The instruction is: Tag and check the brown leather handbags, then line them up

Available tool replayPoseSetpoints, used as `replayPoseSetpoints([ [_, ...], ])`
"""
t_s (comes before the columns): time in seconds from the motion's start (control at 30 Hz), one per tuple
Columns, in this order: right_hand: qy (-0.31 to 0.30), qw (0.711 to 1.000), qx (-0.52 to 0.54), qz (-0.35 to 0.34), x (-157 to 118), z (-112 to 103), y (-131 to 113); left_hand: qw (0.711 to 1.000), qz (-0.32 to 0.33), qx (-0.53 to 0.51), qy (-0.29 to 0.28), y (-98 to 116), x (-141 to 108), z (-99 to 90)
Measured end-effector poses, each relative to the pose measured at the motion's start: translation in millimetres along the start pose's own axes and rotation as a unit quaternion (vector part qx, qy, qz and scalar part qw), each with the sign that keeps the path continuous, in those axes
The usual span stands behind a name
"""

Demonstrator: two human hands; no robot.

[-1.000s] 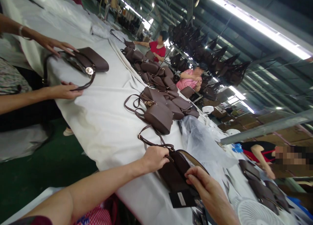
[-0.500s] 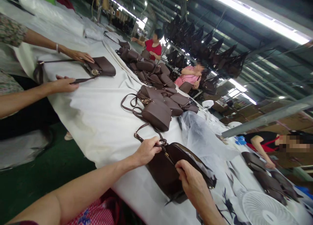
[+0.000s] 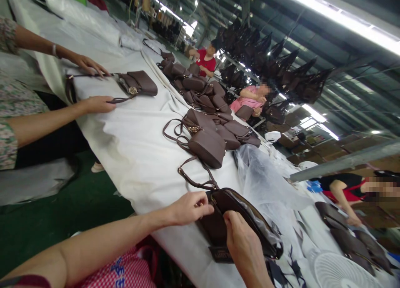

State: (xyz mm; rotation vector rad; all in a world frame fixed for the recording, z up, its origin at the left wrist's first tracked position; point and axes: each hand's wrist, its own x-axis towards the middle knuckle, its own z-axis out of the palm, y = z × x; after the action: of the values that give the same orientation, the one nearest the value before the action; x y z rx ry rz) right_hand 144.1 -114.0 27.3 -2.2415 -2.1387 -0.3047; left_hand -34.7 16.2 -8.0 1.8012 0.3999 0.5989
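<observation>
A dark brown handbag with its zip open lies tilted on the white-covered table in front of me. Its thin strap loops away on the far side. My left hand is closed at the bag's upper left corner, by the gold zip end; a small gold glint shows at its fingers, but what they pinch is unclear. With bent fingers, my right hand grips the bag's front edge beside the opening. Pale lining or filling shows inside. A dark lettered tag hangs at the bag's lower side.
Several brown handbags are heaped beyond mine, beside clear plastic sheeting. A co-worker's hands handle another bag at left. A white fan stands at lower right. Other people work across the table.
My left hand has shifted down from the strap end to the bag's corner. The lettered tag has come into view. The co-worker's upper hand has drawn back from their bag.
</observation>
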Motion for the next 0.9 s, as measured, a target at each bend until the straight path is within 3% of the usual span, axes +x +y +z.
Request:
replayPoseSetpoints([
  [0.13,0.007,1.000,-0.010,0.016,0,-2,-5,0.956,-0.121,-0.265,-0.019,-3,15,0.9],
  [0.27,0.001,0.999,-0.024,0.023,1,-5,-12,0.856,-0.189,-0.472,-0.098,-15,15,-4.4],
  [0.4,-0.003,0.998,-0.045,0.035,1,-4,-11,0.776,-0.234,-0.559,-0.174,-27,17,-19.4],
  [0.5,-0.012,0.999,-0.044,0.013,0,0,-4,0.759,-0.252,-0.558,-0.219,-35,26,-23.6],
  [0.53,-0.015,0.999,-0.043,0.004,0,1,-3,0.770,-0.256,-0.544,-0.214,-35,30,-22.2],
  [0.57,-0.017,0.999,-0.045,-0.001,0,1,-2,0.801,-0.254,-0.509,-0.188,-34,32,-19.3],
  [0.67,-0.016,0.998,-0.064,0.022,0,0,-6,0.918,-0.205,-0.336,-0.043,-24,32,-4.1],
  [0.73,-0.012,0.996,-0.074,0.042,2,-2,-12,0.980,-0.088,-0.178,0.025,-17,23,7.9],
  [0.77,-0.010,0.996,-0.076,0.048,3,-3,-14,0.996,-0.008,-0.083,0.026,-15,17,13.1],
  [0.8,-0.009,0.996,-0.075,0.051,5,-4,-16,0.997,0.074,0.023,0.009,-15,10,16.9],
  [0.83,-0.006,0.996,-0.073,0.053,6,-4,-17,0.979,0.147,0.138,-0.013,-17,4,19.1],
  [0.9,-0.001,0.997,-0.060,0.055,7,-4,-17,0.925,0.217,0.310,-0.042,-25,-8,17.4],
])
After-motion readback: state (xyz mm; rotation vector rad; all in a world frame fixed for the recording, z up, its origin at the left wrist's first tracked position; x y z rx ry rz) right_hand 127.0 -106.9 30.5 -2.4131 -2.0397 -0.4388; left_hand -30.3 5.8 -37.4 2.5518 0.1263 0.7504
